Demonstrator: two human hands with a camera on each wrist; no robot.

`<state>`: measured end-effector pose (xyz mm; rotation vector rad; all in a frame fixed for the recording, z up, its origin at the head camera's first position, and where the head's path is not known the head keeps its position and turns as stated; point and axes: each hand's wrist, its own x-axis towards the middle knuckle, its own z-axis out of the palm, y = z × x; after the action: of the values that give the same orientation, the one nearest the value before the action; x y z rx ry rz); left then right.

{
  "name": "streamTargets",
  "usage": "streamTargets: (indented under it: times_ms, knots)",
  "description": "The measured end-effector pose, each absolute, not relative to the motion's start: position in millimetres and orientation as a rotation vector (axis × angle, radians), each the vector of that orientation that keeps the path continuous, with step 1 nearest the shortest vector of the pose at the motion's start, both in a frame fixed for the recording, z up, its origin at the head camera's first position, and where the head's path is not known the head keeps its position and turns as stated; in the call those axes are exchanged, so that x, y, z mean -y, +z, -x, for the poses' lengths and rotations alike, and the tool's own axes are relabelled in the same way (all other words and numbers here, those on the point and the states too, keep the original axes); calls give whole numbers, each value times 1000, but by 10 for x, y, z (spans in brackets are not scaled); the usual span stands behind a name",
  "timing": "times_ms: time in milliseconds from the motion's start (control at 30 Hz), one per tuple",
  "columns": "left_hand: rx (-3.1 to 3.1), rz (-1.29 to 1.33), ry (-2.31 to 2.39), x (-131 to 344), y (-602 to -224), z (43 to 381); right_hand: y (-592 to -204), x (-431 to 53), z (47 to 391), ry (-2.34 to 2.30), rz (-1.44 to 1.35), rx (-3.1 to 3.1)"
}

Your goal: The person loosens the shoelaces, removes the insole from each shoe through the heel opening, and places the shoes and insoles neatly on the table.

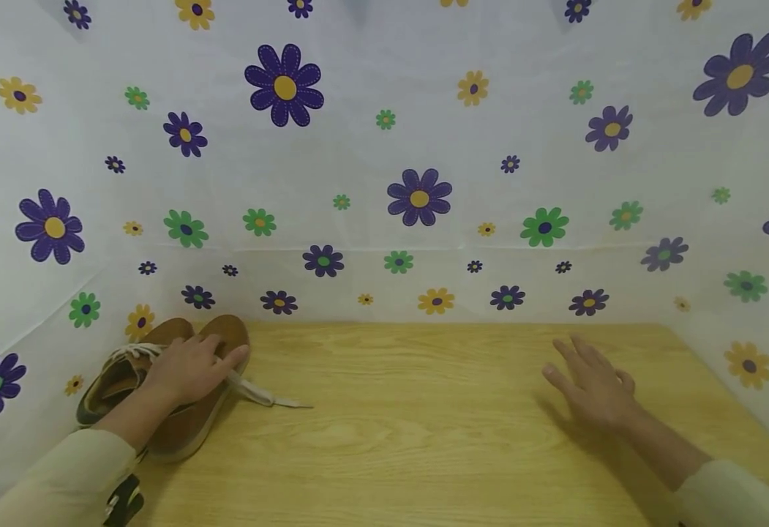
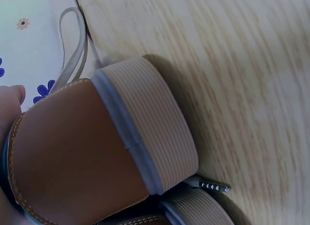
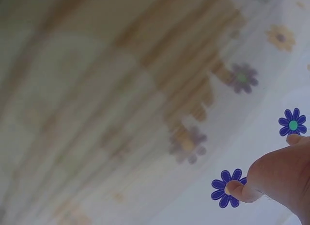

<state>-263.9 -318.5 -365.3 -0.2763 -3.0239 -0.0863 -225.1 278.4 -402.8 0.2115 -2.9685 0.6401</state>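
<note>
Two brown lace-up shoes stand side by side at the left, toes toward the back. My left hand grips the right-hand shoe from above, thumb along its right side, covering much of its upper. The left-hand shoe is partly hidden by that hand; its dark collar opening shows. In the left wrist view, the brown leather heel and ribbed sole of a shoe fill the middle. My right hand hovers over the table at the right, fingers spread and holding nothing.
A pale shoelace trails rightward from the shoes over the wood-grain table. White flower-print cloth encloses the table at the back and both sides. A dark strap sits by my left sleeve.
</note>
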Motion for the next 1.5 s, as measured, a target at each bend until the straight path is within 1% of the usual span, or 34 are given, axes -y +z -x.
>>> streamTargets:
  times_ms: [300,900,1500]
  knots:
    - [3020,263,-153,3174,-3673,2652,-3995,-2641,2258,674,-250,2960]
    - [3007,229,-213,3109,-3633,2637,-4001,-2515,2321,656,-258,2977]
    - [2977,272,-212,3050,-3608,2626,-3993,-2422,2338,675,-254,2984]
